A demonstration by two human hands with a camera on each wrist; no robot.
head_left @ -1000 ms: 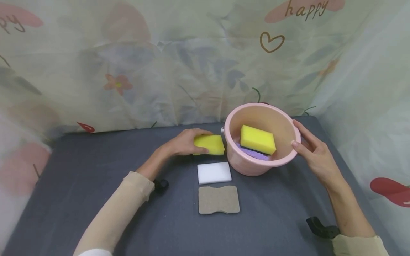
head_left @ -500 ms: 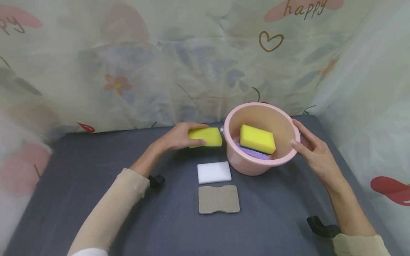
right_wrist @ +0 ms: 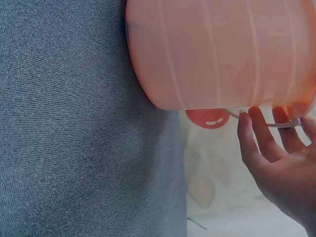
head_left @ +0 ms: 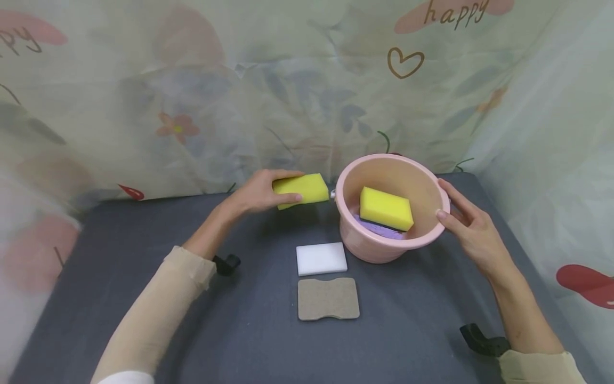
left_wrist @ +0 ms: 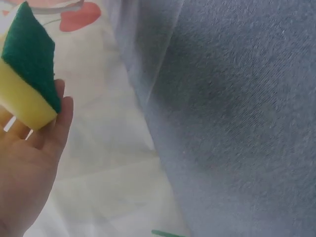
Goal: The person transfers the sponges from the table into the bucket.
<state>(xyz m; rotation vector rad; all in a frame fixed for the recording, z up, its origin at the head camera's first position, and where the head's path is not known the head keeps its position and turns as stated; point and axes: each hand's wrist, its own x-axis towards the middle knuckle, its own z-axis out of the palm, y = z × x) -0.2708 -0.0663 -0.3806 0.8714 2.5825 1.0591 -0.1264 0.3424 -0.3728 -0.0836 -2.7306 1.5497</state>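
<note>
My left hand (head_left: pixel 259 191) grips a yellow sponge (head_left: pixel 307 188) between thumb and fingers, raised above the table just left of the bucket. A green scouring layer (left_wrist: pixel 32 54) covers the sponge's underside in the left wrist view. At the right side of the pink bucket (head_left: pixel 374 250), my right hand (head_left: pixel 472 234) holds the rim, thumb at the edge and fingers along the outer wall. Inside the bucket, a second yellow sponge (head_left: pixel 386 208) with a dark underside lies tilted on a purple piece (head_left: pixel 379 228), which it partly hides.
On the dark grey table (head_left: pixel 240 330), a white sponge block (head_left: pixel 321 259) lies in front of the bucket's left side. Nearer still is a grey-brown pad (head_left: pixel 328 299) with notched long edges. A patterned curtain (head_left: pixel 240 106) hangs behind the table.
My left hand has lifted the yellow sponge off the table and moved it up, back and slightly left. The right hand and the bucket have stayed put.
</note>
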